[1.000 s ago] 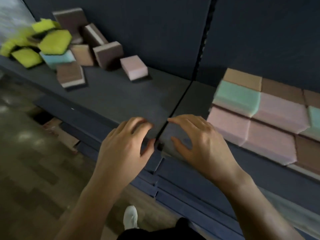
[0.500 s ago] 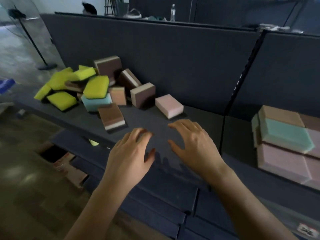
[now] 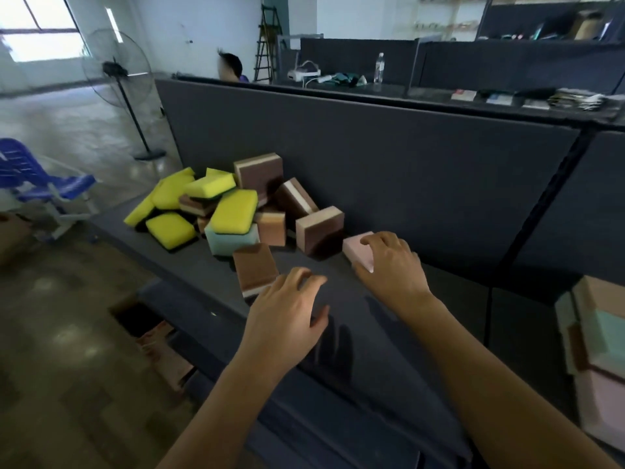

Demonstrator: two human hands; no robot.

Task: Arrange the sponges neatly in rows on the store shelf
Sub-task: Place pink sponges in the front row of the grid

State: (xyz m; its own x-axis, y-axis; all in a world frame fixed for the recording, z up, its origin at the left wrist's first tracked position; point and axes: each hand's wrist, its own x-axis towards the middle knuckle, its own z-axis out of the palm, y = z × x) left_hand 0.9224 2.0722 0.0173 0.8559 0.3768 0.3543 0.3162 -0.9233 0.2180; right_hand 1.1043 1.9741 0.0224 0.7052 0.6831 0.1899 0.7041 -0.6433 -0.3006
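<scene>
In the head view, the dark shelf (image 3: 189,262) runs from the left of the frame down to the lower right. The loose heap of sponges (image 3: 233,211), yellow, brown and mint, lies tumbled against the back panel (image 3: 406,170) at centre left. Our right hand (image 3: 389,265) sits on the pink sponge (image 3: 358,253), the one at the heap's right end. The fingers curl over its top and the thumb lies against its near edge, so we read it as gripping the sponge, probably to lift it. Our left hand (image 3: 287,309) hovers low over the shelf with loosely curled fingers and holds nothing. Its fingertips are just beside the near corner of the flat brown sponge (image 3: 255,269), but we cannot tell if they touch it. At the right edge of the frame, well apart from the heap, the finished rows (image 3: 602,333) of pink and mint sponges lie flat and edge to edge. We judge that is where the pink one belongs. Most of the heap is still unsorted.
</scene>
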